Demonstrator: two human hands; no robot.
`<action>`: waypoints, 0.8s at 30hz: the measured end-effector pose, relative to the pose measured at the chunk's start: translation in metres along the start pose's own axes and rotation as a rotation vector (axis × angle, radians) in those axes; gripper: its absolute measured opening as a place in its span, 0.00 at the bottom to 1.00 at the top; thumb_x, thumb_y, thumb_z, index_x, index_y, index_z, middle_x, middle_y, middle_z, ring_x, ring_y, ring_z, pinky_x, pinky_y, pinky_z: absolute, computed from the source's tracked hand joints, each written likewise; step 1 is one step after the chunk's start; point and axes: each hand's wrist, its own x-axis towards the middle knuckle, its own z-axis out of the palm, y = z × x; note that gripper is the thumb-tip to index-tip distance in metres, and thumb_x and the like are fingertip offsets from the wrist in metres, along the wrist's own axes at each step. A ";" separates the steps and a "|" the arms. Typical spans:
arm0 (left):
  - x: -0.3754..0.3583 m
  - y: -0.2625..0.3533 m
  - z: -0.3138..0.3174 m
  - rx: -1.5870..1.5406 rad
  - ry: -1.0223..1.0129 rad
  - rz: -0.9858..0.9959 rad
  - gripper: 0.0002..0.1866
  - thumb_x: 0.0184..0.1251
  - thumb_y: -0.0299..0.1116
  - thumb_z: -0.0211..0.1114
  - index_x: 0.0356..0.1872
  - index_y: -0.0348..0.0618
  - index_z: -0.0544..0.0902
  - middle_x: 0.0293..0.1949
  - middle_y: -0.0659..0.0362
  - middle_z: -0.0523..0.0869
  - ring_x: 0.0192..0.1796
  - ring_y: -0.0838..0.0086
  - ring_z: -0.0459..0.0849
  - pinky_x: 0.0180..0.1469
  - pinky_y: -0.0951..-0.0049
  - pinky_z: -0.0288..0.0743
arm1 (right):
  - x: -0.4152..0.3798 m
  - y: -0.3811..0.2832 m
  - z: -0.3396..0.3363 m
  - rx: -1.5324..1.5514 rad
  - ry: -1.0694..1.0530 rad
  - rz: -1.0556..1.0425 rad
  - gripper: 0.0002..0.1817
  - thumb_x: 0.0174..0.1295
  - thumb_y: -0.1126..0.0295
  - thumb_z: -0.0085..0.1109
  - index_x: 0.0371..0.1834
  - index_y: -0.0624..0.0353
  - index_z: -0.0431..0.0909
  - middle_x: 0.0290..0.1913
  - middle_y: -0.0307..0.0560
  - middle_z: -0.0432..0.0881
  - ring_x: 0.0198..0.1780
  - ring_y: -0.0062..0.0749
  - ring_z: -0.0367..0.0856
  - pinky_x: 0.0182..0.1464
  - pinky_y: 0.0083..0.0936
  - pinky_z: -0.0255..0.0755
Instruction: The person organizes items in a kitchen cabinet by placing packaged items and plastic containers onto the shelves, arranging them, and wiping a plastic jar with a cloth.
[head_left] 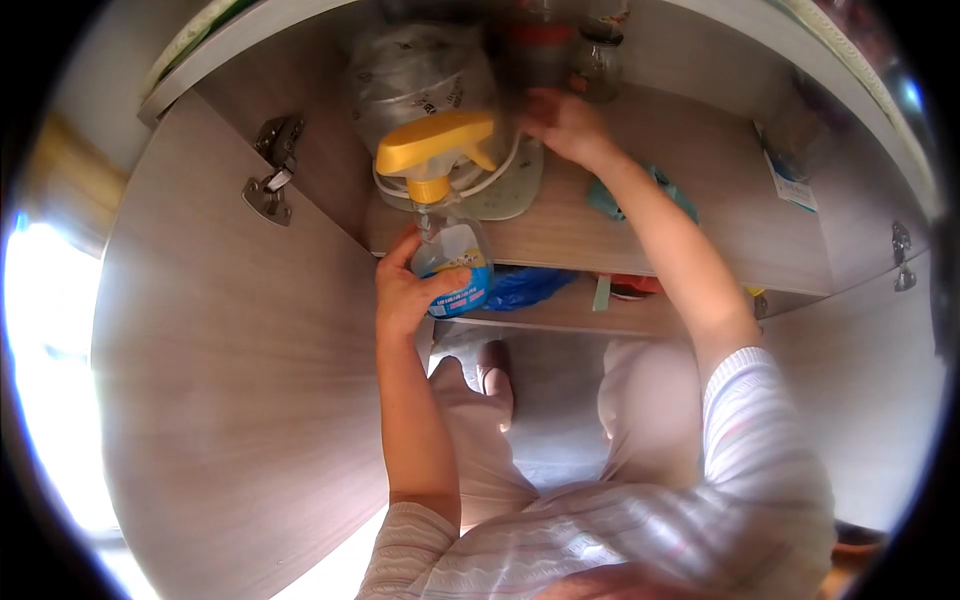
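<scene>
My left hand (408, 292) is wrapped round the lower body of a clear spray bottle (440, 237) with a yellow trigger head and a blue label. The bottle is upright in front of the cabinet shelf. Deeper in the cabinet, my right hand (566, 126) reaches beside a plastic-wrapped, rounded object (425, 75). Its fingertips are blurred, and I cannot make out whether they touch or hold anything. Just behind that hand are a red-banded container (540, 38) and a glass jar (598, 68).
Open doors flank the cabinet, the left door (230, 380) and the right door (860, 370). A teal cloth-like item (606, 200) lies on the shelf (720, 235) under my right forearm. A blue plastic bag (530, 288) sits on the lower level. A pale box (790, 185) stands at the right.
</scene>
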 end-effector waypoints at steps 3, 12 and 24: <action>-0.002 0.004 -0.002 -0.014 0.031 0.026 0.28 0.27 0.24 0.75 0.40 0.35 0.78 0.47 0.60 0.74 0.47 0.74 0.74 0.48 0.75 0.69 | -0.012 -0.037 0.003 0.388 -0.252 -0.280 0.48 0.40 0.56 0.68 0.61 0.66 0.52 0.56 0.60 0.67 0.59 0.44 0.65 0.57 0.26 0.62; 0.000 0.006 -0.003 -0.050 0.052 0.073 0.29 0.26 0.26 0.75 0.39 0.34 0.78 0.50 0.58 0.71 0.48 0.72 0.74 0.50 0.75 0.69 | 0.024 -0.020 0.043 0.176 -0.093 -0.293 0.55 0.30 0.60 0.73 0.63 0.65 0.48 0.58 0.58 0.64 0.60 0.42 0.62 0.59 0.25 0.58; 0.000 0.006 0.000 0.061 0.049 0.073 0.30 0.25 0.28 0.74 0.41 0.34 0.78 0.53 0.55 0.71 0.52 0.71 0.72 0.52 0.74 0.66 | 0.044 -0.014 0.030 0.327 -0.432 -0.248 0.46 0.36 0.66 0.69 0.62 0.61 0.54 0.54 0.51 0.68 0.57 0.34 0.65 0.58 0.24 0.60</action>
